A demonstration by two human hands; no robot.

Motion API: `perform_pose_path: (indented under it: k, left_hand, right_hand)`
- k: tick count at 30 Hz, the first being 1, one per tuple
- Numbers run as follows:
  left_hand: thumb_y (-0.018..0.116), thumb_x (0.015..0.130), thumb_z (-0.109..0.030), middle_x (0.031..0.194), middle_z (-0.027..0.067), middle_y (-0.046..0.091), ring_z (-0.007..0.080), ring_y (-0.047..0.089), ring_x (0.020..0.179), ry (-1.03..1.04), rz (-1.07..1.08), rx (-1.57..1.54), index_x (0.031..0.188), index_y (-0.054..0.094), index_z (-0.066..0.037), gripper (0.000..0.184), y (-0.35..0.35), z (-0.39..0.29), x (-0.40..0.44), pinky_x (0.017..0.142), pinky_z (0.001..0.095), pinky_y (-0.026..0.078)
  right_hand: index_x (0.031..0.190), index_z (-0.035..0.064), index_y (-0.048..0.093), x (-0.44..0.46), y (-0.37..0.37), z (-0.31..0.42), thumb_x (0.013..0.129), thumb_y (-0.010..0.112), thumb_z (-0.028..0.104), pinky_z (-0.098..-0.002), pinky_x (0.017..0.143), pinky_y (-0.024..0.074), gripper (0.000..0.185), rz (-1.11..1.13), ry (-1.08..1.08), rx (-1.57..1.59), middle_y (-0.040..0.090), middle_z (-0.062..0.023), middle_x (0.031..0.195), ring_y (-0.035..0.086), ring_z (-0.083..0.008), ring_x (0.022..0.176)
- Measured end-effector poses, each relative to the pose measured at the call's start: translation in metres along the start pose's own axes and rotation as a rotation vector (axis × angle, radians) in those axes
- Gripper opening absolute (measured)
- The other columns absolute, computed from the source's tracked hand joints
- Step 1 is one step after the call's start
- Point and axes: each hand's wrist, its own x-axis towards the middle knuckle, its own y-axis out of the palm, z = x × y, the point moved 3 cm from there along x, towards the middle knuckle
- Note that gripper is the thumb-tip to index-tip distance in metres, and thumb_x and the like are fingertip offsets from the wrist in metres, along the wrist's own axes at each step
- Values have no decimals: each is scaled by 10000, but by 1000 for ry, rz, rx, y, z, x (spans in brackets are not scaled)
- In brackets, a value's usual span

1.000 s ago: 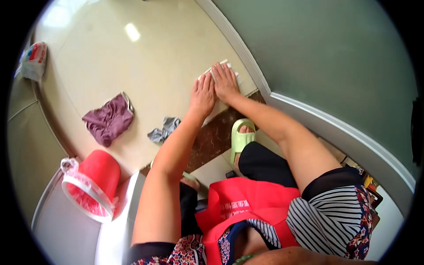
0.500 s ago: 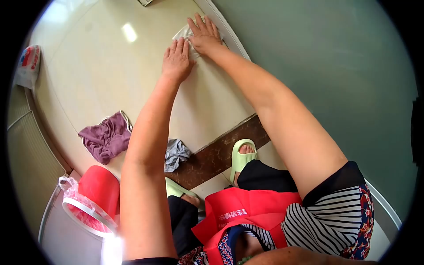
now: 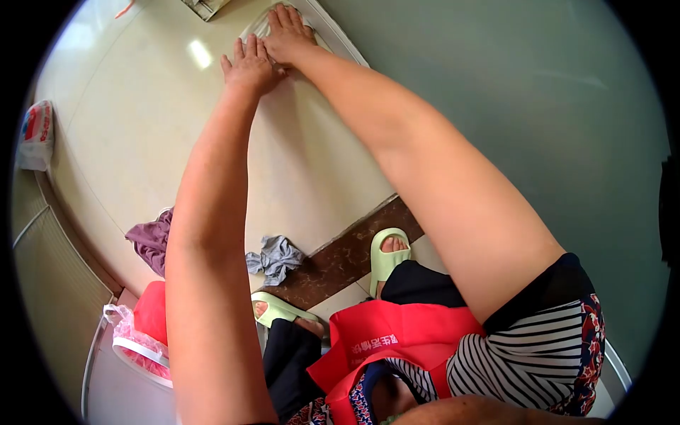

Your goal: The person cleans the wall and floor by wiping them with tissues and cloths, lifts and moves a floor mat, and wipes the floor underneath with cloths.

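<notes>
Both my arms reach far out over the glossy cream floor point(image 3: 312, 156). My left hand point(image 3: 251, 69) lies with its fingers spread at the near edge of a whitish cloth point(image 3: 256, 25). My right hand point(image 3: 287, 35) presses flat on the same cloth, fingers apart, beside the frame at the foot of the green panel. The hands nearly touch each other and hide much of the cloth. A grey cloth point(image 3: 277, 260) lies crumpled by the dark brown floor strip point(image 3: 340, 244). A purple cloth point(image 3: 152, 242) is partly behind my left forearm.
At the lower left is a red bucket point(image 3: 150, 312) with a plastic liner, partly hidden by my left arm. A plastic package point(image 3: 37, 134) stands at the far left. The green panel point(image 3: 496, 92) runs along the right. My feet wear light green slippers point(image 3: 386, 265).
Both hands have slid forward and to the left along the panel's foot, with the whitish cloth under them. My left arm now covers part of the purple cloth and the red bucket.
</notes>
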Motion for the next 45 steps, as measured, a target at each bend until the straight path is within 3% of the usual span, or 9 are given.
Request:
perform_pose_path:
  k: [15,20,25,28,32,36,40,42,45]
  left_hand:
    - [689,674,-552,1535,-21,121,251,104,1413,332,65,-47,1457,209,-140,1006,36,-83,-107,1091,577,150]
    - [581,807,-378,1541,-21,102,242,79,1419,461,163,-30,1462,196,-141,796,54,-128,-157,1105,564,115]
    - [642,771,-315,1542,-24,93,242,74,1420,548,173,-34,1464,191,-158,841,84,-162,-197,1105,569,111]
    - [547,834,-267,1537,-33,116,244,82,1419,575,176,-27,1457,217,-158,714,99,-169,-221,1101,579,103]
    - [443,873,-211,1529,-38,150,246,107,1415,580,107,-53,1439,270,-149,595,116,-156,-249,1092,589,101]
    - [448,864,-231,1515,-18,192,251,126,1407,550,31,-83,1415,323,-137,573,139,-115,-293,1082,598,99]
    - [427,877,-251,1508,42,209,261,104,1408,435,104,91,1403,345,-105,551,148,-67,-356,1084,590,77]
    - [408,877,-243,1515,56,187,257,87,1416,378,112,118,1391,359,-83,541,156,-53,-368,1085,582,78]
    - [391,883,-240,1512,64,203,253,109,1413,302,76,160,1375,391,-86,515,153,-54,-348,1081,585,98]
  right_hand:
    - [1437,128,251,-196,13,-60,917,410,343,-420,1088,210,584,-122,283,2,170,-45,1521,160,-246,1391]
    - [1464,158,155,-282,15,-80,932,387,338,-389,1126,141,608,-36,438,-90,110,-17,1535,87,-242,1413]
    - [1455,40,16,-349,-5,-72,726,703,247,-380,1140,62,1023,190,594,-185,10,-168,1527,14,-308,1416]
    - [1453,25,30,-379,9,-77,773,650,269,-389,1139,49,952,147,690,-187,13,-159,1530,3,-311,1417]
    - [1439,-27,44,-399,27,-64,876,490,269,-402,1138,44,777,104,651,-197,13,-206,1518,12,-329,1414]
    - [1427,-44,78,-420,45,-14,861,495,222,-430,1137,37,752,287,491,-325,5,-227,1513,4,-360,1408]
    - [1436,21,178,-452,86,31,898,415,262,-452,1132,46,635,340,112,-475,18,-152,1532,3,-339,1414]
    - [1442,51,193,-445,83,48,920,357,259,-450,1132,51,585,276,162,-110,26,-116,1538,11,-323,1416]
    - [1457,65,150,-420,90,46,925,354,265,-465,1125,53,604,273,75,-314,16,-122,1538,23,-317,1415]
